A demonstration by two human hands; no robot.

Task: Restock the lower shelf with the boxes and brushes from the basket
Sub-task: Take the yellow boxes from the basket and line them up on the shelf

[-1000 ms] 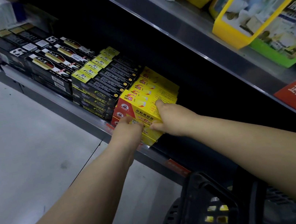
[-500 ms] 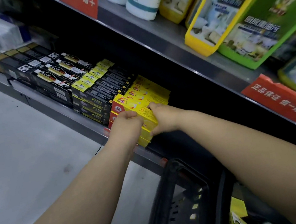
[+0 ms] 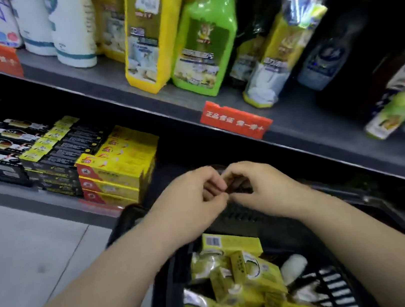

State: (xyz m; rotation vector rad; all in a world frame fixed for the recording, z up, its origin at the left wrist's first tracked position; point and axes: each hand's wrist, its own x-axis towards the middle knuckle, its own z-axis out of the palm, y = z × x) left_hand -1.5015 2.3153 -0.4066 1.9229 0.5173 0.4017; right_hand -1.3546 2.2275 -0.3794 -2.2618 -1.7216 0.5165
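A stack of yellow-and-red boxes (image 3: 119, 165) stands on the lower shelf (image 3: 53, 202), to the right of rows of black boxes (image 3: 64, 153). Below it, the black basket (image 3: 164, 290) holds several yellow-green boxes (image 3: 240, 274) and a white brush-like item (image 3: 293, 264). My left hand (image 3: 192, 199) and my right hand (image 3: 262, 189) hover side by side over the basket's far rim. Their fingers are loosely curled, the fingertips nearly meet, and neither hand holds anything that I can make out. The shelf space right of the yellow stack is dark.
The upper shelf (image 3: 215, 104) juts out above, carrying white rolls (image 3: 69, 28), yellow and green bottles (image 3: 190, 42) and a red price tag (image 3: 235, 119). Pale floor (image 3: 28, 258) lies to the left of the basket.
Both hands have let go of the yellow box stack and pulled back towards me, over the basket. The view has tilted so that the basket's contents show.
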